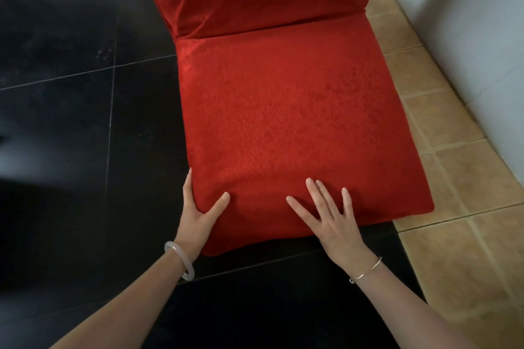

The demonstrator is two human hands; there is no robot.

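Note:
A chair in a red fabric cover [283, 110] fills the middle of the view, seat toward me and backrest rising at the top. My left hand [197, 214] lies at the seat's front left corner, thumb on top and straight fingers along the side edge. My right hand [330, 217] rests flat on the front of the seat with its fingers spread and straight. Neither hand holds anything.
Dark glossy floor tiles [71, 122] spread to the left and under my arms. Tan tiles [453, 235] run along the right, up to a white wall [482, 37] close beside the chair.

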